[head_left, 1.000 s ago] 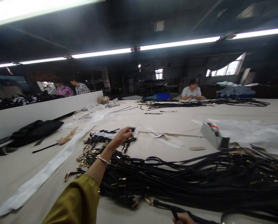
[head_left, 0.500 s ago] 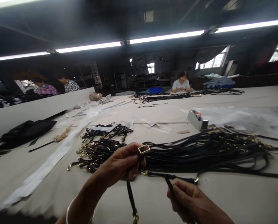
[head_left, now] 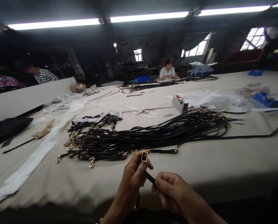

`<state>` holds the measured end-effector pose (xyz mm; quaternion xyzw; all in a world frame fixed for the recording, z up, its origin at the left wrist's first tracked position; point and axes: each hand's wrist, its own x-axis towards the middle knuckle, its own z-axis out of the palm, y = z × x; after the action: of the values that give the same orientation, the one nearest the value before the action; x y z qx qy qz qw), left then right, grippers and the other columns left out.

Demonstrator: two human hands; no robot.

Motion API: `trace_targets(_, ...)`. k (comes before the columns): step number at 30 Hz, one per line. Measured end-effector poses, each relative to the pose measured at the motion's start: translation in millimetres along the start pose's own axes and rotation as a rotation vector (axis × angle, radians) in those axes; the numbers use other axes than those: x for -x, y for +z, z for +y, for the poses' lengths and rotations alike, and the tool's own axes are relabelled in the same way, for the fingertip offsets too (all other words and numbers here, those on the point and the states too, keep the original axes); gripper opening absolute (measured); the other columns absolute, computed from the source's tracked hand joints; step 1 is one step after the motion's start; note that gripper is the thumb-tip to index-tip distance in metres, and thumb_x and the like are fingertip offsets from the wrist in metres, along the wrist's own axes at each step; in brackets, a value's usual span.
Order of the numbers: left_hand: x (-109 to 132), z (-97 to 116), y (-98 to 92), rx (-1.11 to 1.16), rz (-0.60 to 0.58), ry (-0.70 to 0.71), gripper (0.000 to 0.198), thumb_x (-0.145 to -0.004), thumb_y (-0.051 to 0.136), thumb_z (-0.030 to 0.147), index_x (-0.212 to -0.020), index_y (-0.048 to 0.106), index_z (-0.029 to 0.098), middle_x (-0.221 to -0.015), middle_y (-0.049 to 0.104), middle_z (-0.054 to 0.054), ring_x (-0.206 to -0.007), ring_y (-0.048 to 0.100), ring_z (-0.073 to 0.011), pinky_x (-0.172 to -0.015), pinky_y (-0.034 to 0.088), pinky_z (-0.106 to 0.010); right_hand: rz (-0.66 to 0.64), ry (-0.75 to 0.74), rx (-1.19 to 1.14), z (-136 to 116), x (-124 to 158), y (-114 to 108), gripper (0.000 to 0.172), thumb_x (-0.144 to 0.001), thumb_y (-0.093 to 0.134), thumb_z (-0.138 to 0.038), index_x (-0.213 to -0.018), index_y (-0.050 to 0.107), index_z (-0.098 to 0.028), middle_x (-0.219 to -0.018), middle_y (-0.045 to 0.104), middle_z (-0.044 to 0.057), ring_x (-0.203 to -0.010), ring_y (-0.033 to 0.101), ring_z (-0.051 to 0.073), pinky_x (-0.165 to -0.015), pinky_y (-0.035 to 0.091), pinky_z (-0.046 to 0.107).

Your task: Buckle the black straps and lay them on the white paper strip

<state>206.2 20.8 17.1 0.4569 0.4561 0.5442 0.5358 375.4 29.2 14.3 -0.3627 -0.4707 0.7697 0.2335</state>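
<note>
Between the thumb and fingers of my left hand (head_left: 132, 175) a gold rectangular buckle (head_left: 144, 156) is held upright. Just below it, my right hand (head_left: 174, 191) pinches a narrow black strap (head_left: 150, 178) that runs up to the left hand. A short strap end with a gold clasp (head_left: 136, 207) hangs under the left hand. Past my hands lies a long heap of black straps (head_left: 139, 137) with gold fittings, a gold hook (head_left: 91, 162) at its near edge. One strap end with a ring (head_left: 175, 150) lies right behind my fingers.
A tape dispenser (head_left: 180, 104) stands behind the heap, beside clear plastic sheeting (head_left: 211, 100). A white strip (head_left: 39, 151) crosses the table on the left, near a black bag (head_left: 9, 129). A blue dispenser (head_left: 264, 100) is at right. A person (head_left: 167, 72) sits across the table.
My hands have come closer together and nearer to me. The buckle has turned from flat to upright. The right hand has moved left along the strap, and the whole view has shifted.
</note>
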Motion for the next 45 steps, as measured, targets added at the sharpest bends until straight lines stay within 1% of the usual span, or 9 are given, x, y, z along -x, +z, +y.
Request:
trace_targets(6, 5, -13, 6.6, -0.056, 0.020, 0.022, 0.051, -0.093, 0.048, 0.052, -0.131, 0.055, 0.019, -0.092, 0.056, -0.004, -0.054, 0.037, -0.0064, -0.049, 0.032, -0.022, 0.098, -0.008, -0.113, 14, -3, 2, 0.050, -0.079, 0.066, -0.063, -0.085, 0.061, -0.014, -0.052, 0.049, -0.006, -0.039, 0.023, 0.003, -0.041, 0.012, 0.020)
trace_targets(13, 5, -23, 5.8, -0.115, 0.039, 0.005, 0.050, -0.098, 0.035, 0.052, -0.137, 0.052, 0.024, -0.079, 0.049, -0.001, -0.064, 0.038, -0.0126, -0.061, 0.035, -0.026, 0.114, -0.011, -0.204, 18, -8, 0, 0.051, -0.077, 0.069, -0.064, -0.085, 0.060, -0.014, -0.052, 0.048, -0.006, -0.039, 0.021, 0.002, -0.041, 0.010, 0.020)
trace_targets(22, 3, -35, 13.1, -0.030, 0.012, -0.031, 0.032, -0.093, 0.054, 0.044, -0.109, 0.069, 0.022, -0.087, 0.058, -0.001, -0.075, 0.046, -0.0129, -0.070, 0.039, -0.023, 0.115, -0.085, -0.266, 20, -4, -9, 0.044, -0.085, 0.065, -0.058, -0.085, 0.056, -0.015, -0.060, 0.051, -0.004, -0.044, 0.027, 0.003, -0.043, 0.016, 0.019)
trace_targets(25, 2, -33, 19.2, -0.029, -0.041, -0.027, 0.027, -0.091, 0.059, 0.042, -0.105, 0.067, 0.021, -0.087, 0.062, -0.001, -0.079, 0.051, -0.0143, -0.074, 0.041, -0.024, 0.243, -0.223, -0.166, 14, -1, -16, 0.040, -0.090, 0.058, -0.057, -0.096, 0.057, -0.017, -0.078, 0.053, -0.002, -0.052, 0.033, 0.004, -0.049, 0.026, 0.019)
trace_targets(29, -1, -27, 33.7, -0.072, -0.136, -0.019, 0.024, -0.086, 0.064, 0.041, -0.095, 0.064, 0.019, -0.093, 0.065, -0.004, -0.088, 0.057, -0.0189, -0.081, 0.045, -0.027, 0.378, -0.333, 0.181, 5, -5, -24, 0.071, -0.075, 0.072, -0.061, -0.131, 0.047, -0.025, -0.104, 0.054, 0.003, -0.072, 0.053, 0.012, -0.063, 0.044, 0.025)
trace_targets(33, -5, -32, 52.1, -0.096, -0.217, -0.063, 0.018, -0.084, 0.063, 0.032, -0.094, 0.059, 0.018, -0.090, 0.064, -0.003, -0.079, 0.058, -0.0161, -0.072, 0.047, -0.025, 0.448, -0.458, 0.424, -1, -12, -31, 0.044, -0.085, 0.061, -0.059, -0.106, 0.067, -0.020, -0.101, 0.060, 0.006, -0.092, 0.057, 0.021, -0.085, 0.046, 0.034)
trace_targets(37, -10, -39, 62.8, 0.015, -0.281, -0.264, 0.019, -0.078, 0.058, 0.024, -0.096, 0.053, 0.020, -0.069, 0.048, 0.006, -0.049, 0.041, -0.0075, -0.044, 0.034, -0.019, 0.411, -0.474, 0.085, -10, -10, -43, 0.055, -0.096, 0.035, -0.064, -0.107, 0.069, -0.022, -0.123, 0.062, 0.008, -0.113, 0.054, 0.026, -0.102, 0.040, 0.040)
trace_targets(41, -13, -44, 66.6, 0.034, -0.364, -0.380, 0.033, -0.076, 0.060, 0.028, -0.107, 0.057, 0.019, -0.063, 0.047, 0.007, -0.046, 0.039, -0.0071, -0.042, 0.029, -0.018, 0.218, -0.527, -0.438, -22, -4, -59, 0.059, -0.097, 0.031, -0.063, -0.114, 0.069, -0.021, -0.129, 0.062, 0.008, -0.135, 0.041, 0.026, -0.118, 0.022, 0.044)
trace_targets(45, -14, -52, 70.9, 0.092, -0.441, -0.427, 0.035, -0.085, 0.056, 0.047, -0.093, 0.062, 0.014, -0.057, 0.043, 0.005, -0.046, 0.034, -0.0065, -0.043, 0.023, -0.019, 0.139, -0.575, -0.642, -29, -1, -70, 0.056, -0.097, 0.034, -0.061, -0.113, 0.070, -0.021, -0.124, 0.066, 0.007, -0.135, 0.043, 0.027, -0.118, 0.026, 0.047)
